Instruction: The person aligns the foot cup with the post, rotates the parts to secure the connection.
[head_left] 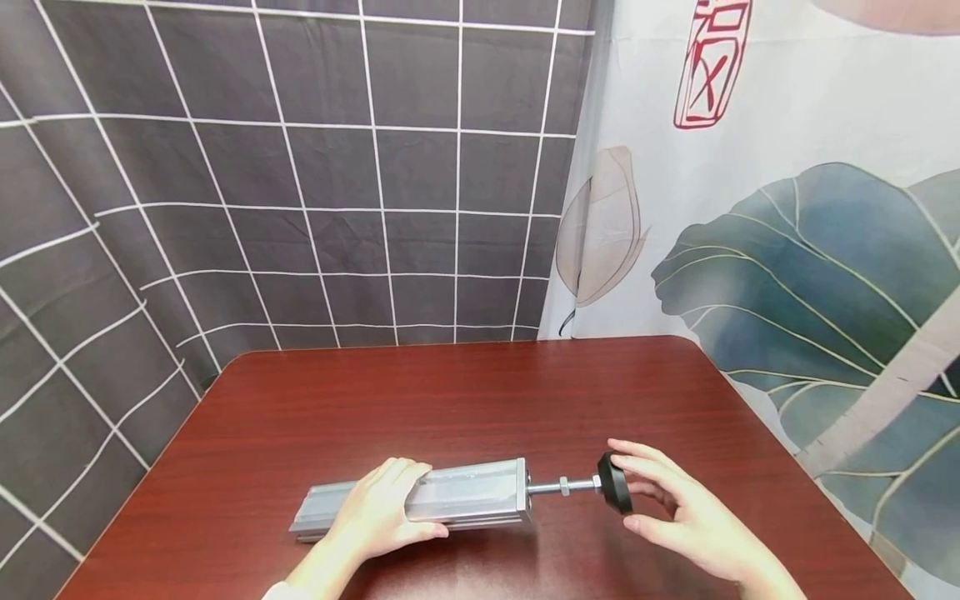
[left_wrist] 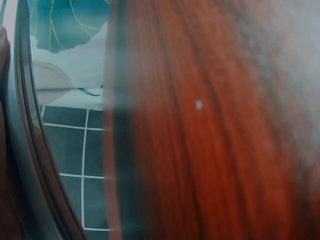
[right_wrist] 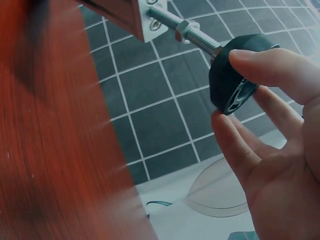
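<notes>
A silver aluminium profile (head_left: 472, 493) lies lengthwise in front of me, its end plate (head_left: 522, 490) facing right. My left hand (head_left: 381, 510) grips it near the middle, fingers over the top and thumb along the near side. Out of the end plate comes a threaded rod (right_wrist: 202, 41) with a hex nut (right_wrist: 187, 31) partway along it. On the rod's outer end sits a black leveling foot (head_left: 615, 483). With thumb and fingertips around its rim, my right hand (head_left: 686, 512) pinches that foot. The left wrist view catches only the profile's grooved side (left_wrist: 31, 105) at its left edge.
Beneath the profile is a reddish-brown wooden table (head_left: 450, 392) with rounded far corners. Behind it hangs a dark grey cloth (head_left: 322, 175) with a white grid. A white curtain (head_left: 795, 108) printed with leaves hangs along the right side.
</notes>
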